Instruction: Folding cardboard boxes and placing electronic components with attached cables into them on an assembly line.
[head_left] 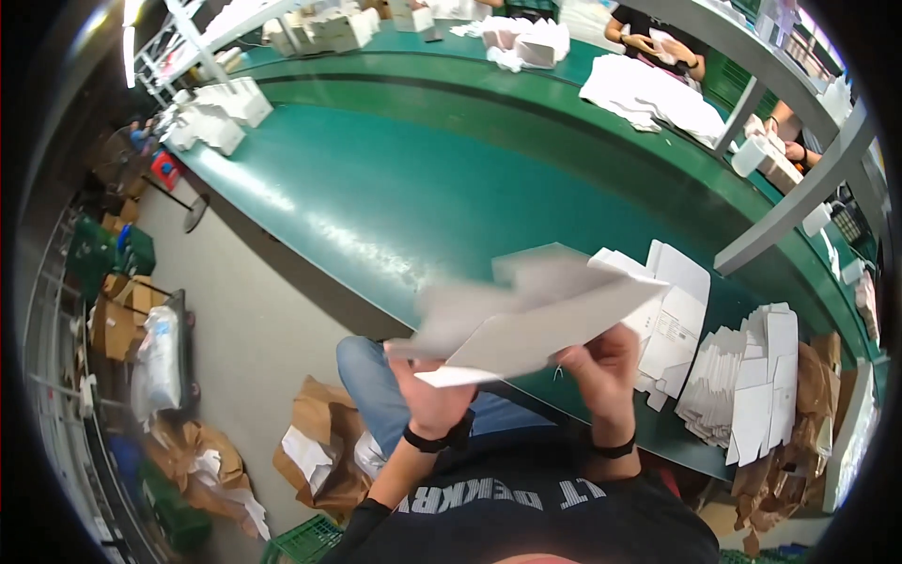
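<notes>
Green worktop stretches beyond a blurred white carton held above its near edge, left hand gripping one end, right hand apart at the lower side, its grip unclear; shaping seems underway, next calling for careful folding.

A tube light burns out to plain white at the upper left of my view. Pale glare streaks the green belt along its near left edge; a dark shadow lies on the grey floor beneath that edge. Motion smears the white carton between my left hand and my right hand, while the flat cartons at the belt's right end look crisper. Fisheye distortion bows the belt's long edges, and black fills my view's corners.
</notes>
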Available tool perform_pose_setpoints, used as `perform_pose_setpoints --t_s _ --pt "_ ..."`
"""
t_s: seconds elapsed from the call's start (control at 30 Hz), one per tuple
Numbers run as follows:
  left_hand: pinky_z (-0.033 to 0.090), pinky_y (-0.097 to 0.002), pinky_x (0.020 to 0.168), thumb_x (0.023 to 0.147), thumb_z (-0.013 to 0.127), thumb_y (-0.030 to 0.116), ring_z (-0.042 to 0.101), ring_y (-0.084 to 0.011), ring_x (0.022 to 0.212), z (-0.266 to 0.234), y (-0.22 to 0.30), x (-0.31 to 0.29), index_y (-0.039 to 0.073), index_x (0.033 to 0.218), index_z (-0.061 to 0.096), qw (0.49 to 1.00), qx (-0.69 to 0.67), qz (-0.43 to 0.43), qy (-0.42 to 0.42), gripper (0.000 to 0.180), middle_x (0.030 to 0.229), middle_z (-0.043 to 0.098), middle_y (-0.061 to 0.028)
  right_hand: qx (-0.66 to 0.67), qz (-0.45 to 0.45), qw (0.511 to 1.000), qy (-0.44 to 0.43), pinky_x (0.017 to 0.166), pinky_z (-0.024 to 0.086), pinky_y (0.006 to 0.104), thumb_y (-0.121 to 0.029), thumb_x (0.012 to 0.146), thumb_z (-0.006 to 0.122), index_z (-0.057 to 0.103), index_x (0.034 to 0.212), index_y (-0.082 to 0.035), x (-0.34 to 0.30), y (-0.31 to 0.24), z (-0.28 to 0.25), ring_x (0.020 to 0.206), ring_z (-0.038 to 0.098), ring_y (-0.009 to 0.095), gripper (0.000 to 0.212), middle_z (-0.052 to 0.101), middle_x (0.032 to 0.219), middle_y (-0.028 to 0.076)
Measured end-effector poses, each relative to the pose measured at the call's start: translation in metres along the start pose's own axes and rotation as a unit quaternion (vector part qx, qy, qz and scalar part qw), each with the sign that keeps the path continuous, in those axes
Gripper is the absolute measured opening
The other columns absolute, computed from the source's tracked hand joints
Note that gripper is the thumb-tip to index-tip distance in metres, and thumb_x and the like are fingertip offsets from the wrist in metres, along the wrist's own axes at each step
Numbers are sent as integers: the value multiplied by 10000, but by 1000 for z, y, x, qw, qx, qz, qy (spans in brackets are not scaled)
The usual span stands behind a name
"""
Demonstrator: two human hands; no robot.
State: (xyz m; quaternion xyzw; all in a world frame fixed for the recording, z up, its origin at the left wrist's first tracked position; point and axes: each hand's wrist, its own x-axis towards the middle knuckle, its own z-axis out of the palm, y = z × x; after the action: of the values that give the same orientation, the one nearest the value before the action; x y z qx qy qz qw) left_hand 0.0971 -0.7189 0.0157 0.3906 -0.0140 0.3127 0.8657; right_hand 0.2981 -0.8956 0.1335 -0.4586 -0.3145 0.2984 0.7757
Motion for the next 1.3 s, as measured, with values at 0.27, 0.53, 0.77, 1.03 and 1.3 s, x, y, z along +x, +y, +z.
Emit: perform_pose_setpoints --t_s 0.27,0.53,0.77,1.03,1.3 --pt "228 -481 1276 895 808 437 312 -286 1567 33 63 0 123 1713 80 960 257 -99 -57 1139 1726 265 -111 14 149 972 -182 974 520 319 -141 1011 692 562 1389 60 -30 20 5 1109 664 177 447 705 1226 112" --pt "227 -431 1271 867 780 -4 234 -235 1584 50 61 46 163 1713 -70 993 96 -37 63 1211 1749 152 -105 -17 121 984 -132 1052 485 371 -233 1000 694 462 1496 46 -1 40 54 1228 604 204 615 596 1410 161" --pt "295 -450 1246 883 689 -84 213 -254 1591 62 56 45 192 1704 -126 974 219 13 58 1189 1743 137 -138 -337 -167 920 -108 1146 411 422 -65 904 729 194 1632 45 9 54 48 1383 480 333 910 397 1534 237" --pt "362 -537 1216 744 849 17 306 -407 1535 29 72 102 255 1622 376 794 528 286 -92 1025 1662 211 -214 -322 -183 927 -64 1178 376 440 -196 947 622 246 1629 19 25 62 46 1432 436 326 808 396 1572 207" --pt "444 -546 1150 621 940 119 342 -458 1482 44 82 87 259 1307 722 739 636 208 -81 733 1616 232 -212 -234 -95 958 -134 1221 342 436 49 894 557 160 1650 11 40 59 35 1507 407 323 855 376 1606 251"
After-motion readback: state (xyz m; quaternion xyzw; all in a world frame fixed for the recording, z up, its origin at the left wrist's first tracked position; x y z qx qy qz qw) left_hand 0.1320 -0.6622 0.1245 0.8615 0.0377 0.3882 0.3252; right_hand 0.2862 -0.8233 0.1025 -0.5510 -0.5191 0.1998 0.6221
